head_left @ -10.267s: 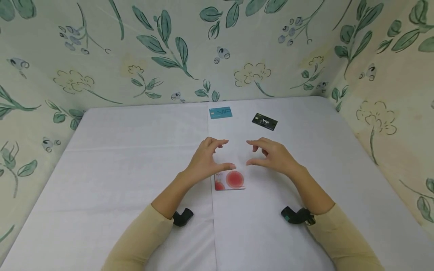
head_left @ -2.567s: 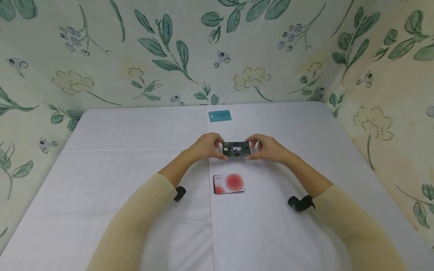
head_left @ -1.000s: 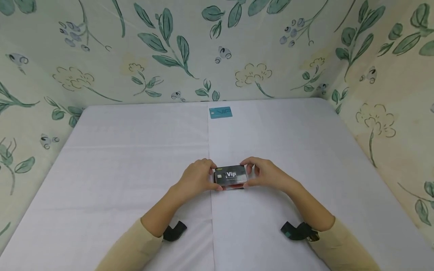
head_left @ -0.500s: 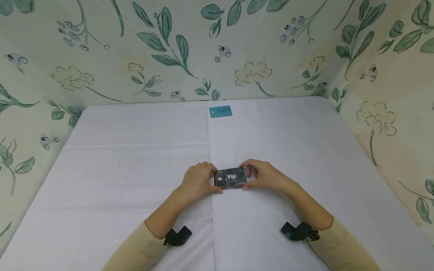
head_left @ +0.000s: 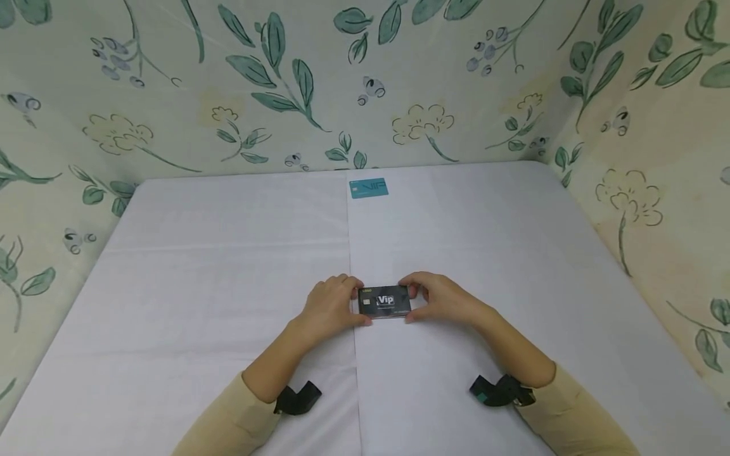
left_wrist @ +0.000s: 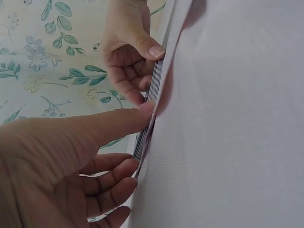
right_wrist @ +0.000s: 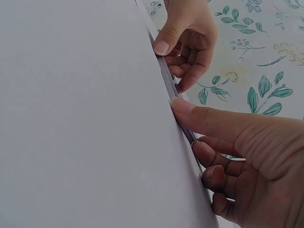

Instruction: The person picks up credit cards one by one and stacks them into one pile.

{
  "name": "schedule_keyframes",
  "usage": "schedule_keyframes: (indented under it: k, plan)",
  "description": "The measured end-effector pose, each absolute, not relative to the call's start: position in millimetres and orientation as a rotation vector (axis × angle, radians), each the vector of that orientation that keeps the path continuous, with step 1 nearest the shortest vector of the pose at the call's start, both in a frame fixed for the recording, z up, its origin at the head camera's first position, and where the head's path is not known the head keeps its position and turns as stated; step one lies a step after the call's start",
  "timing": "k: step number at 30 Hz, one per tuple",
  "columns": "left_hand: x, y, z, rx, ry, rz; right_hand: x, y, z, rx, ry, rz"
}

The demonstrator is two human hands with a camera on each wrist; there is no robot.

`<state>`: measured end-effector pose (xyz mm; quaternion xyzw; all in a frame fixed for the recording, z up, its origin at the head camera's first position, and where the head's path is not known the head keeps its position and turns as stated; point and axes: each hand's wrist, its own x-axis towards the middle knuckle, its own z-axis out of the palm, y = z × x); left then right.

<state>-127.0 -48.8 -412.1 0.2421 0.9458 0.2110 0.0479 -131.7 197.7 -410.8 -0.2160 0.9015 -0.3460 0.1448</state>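
Observation:
A black card (head_left: 385, 302) printed "Vip" lies on top of a card stack. In the left wrist view the stack (left_wrist: 154, 80) shows as several thin layered edges, low on the white cloth. My left hand (head_left: 331, 305) grips the stack's left end, thumb on the near edge and fingers on the far one. At the right end, my right hand (head_left: 445, 299) pinches it the same way. The right wrist view shows both thumbs against the near edge of the stack (right_wrist: 167, 78). The faces of the lower cards are hidden. Farther back lies a teal card (head_left: 369, 188) marked "VIP".
A white cloth (head_left: 228, 285) with fold lines covers the table. Leaf-patterned fabric (head_left: 274, 82) rises behind it and at both sides. Black wrist cameras (head_left: 299, 399) sit at both sleeve cuffs.
The black card, first at the back right, was held between both hands, brought nearer and lowered onto the red-patterned card, which it now covers. Its edges have become more even with the stack.

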Motion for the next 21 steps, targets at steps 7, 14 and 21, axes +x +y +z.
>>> schedule_keyframes:
  k: [7,14,21]
  plan:
    - [-126.7,-49.5,-411.6,0.737,2.842,0.679,-130.4,196.0,-413.2,-0.637,2.62,-0.995]
    - [-128.0,-51.2,-410.2,0.747,2.811,0.73,-129.8,194.6,-413.2,-0.652,2.646,-0.947]
    - [-128.8,-51.6,-412.4,0.74,2.787,0.783,-129.3,195.5,-413.3,-0.654,2.634,-0.971]
